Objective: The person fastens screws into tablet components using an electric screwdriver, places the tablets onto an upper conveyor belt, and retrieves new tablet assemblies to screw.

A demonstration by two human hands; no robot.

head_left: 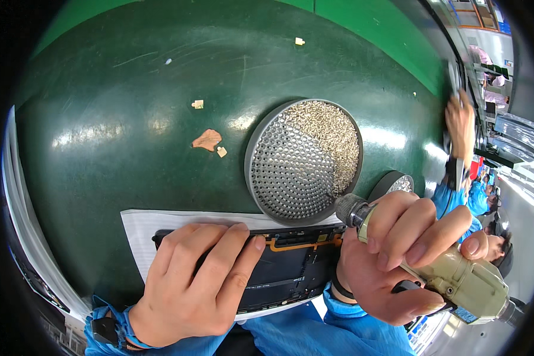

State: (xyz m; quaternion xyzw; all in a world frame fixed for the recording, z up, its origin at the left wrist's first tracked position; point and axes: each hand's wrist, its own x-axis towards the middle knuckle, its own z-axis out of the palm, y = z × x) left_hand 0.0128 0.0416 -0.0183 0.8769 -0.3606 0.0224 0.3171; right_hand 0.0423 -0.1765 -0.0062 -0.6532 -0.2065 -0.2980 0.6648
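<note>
My left hand [197, 285] lies over the left part of an opened flat black electronic device [291, 270], its fingertips near the far edge. An orange ribbon cable [299, 244] runs along that edge. My right hand [397, 255] is wrapped round a beige-green electric screwdriver [466, 282] with a grey knurled collar. Its front end points left, at the near right rim of a round grey tray [250, 178]. Small gold-coloured screws [332, 127] are heaped at the tray's far right, with more sitting in its dimpled base. The screwdriver's tip is hard to make out.
White sheets [142, 228] lie under the device. A smaller round container [391, 184] stands right of the tray, partly behind my right hand. A brown scrap [207, 140] and several pale tabs [197, 104] lie on the green table [130, 77]. At the right, another person's hand [460, 127] reaches in.
</note>
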